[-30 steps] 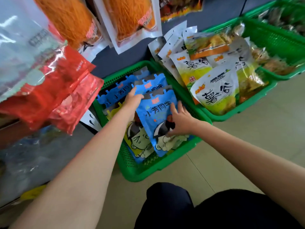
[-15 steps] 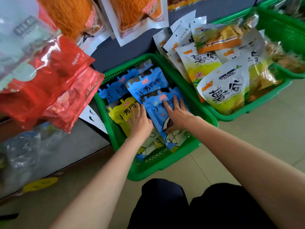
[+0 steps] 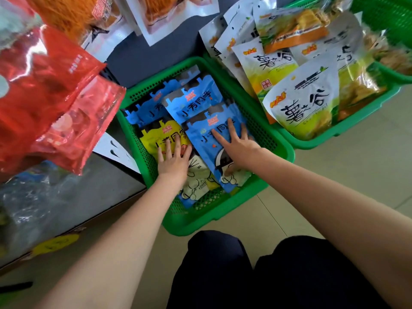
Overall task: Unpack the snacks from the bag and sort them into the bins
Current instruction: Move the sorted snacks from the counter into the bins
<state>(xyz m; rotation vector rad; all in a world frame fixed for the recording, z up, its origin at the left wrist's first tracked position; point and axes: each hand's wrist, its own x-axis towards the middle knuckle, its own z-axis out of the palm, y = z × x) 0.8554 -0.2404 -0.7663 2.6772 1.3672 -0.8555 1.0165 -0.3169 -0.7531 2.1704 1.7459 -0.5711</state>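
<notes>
The left hand (image 3: 172, 162) lies flat with straight fingers on a yellow snack packet (image 3: 163, 139), and the right hand (image 3: 237, 146), fingers spread, presses the blue snack packet (image 3: 214, 139) just beside it, both inside a green bin (image 3: 223, 216) on the floor. Beyond the fingertips lie more blue packets (image 3: 191, 101). Right of the right hand, a second green bin (image 3: 347, 126) holds white-and-yellow chip bags (image 3: 301, 105).

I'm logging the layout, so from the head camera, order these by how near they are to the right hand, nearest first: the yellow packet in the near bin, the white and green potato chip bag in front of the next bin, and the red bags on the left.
From the right hand:
1. Yellow packet, just to its left in the same bin.
2. White and green potato chip bag, up and right in the neighbouring bin.
3. Red bags, far left.
</notes>
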